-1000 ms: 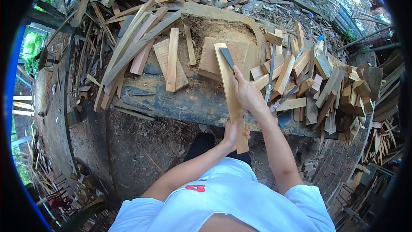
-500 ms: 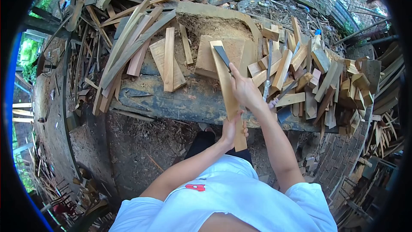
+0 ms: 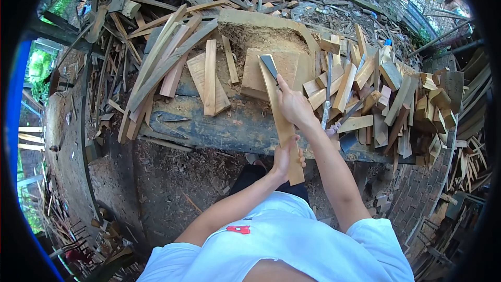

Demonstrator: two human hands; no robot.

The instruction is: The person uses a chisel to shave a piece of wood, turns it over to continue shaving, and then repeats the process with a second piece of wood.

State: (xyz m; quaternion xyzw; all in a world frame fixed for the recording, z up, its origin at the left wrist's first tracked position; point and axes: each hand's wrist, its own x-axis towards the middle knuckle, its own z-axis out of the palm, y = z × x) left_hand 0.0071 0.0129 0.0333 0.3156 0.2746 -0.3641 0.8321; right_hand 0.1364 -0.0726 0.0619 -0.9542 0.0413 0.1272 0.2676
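A long pale wooden board point(image 3: 278, 112) slants away from my body, its far end over or against a squared wooden block point(image 3: 255, 75). Near its lower end, my left hand point(image 3: 284, 159) is wrapped round it, fingertips showing on the right edge. My right hand point(image 3: 293, 105) is closed on a tool with a dark flat blade point(image 3: 269, 66), forefinger stretched along it. That blade lies along the board's upper face near the far end and seems to touch it. The tool's handle is hidden in my palm.
A worn workbench point(image 3: 219, 130) carries the block, with a larger hollowed timber point(image 3: 261, 18) behind it. Cut wood pieces point(image 3: 360, 78) crowd the right side. Long slats point(image 3: 167, 68) lean at the left, beside two short boards point(image 3: 210, 78). Wood scraps litter the ground.
The whole view has shifted slightly, with the bench a little lower and further right in frame. Both hands keep their holds, and the blade stays near the board's far end.
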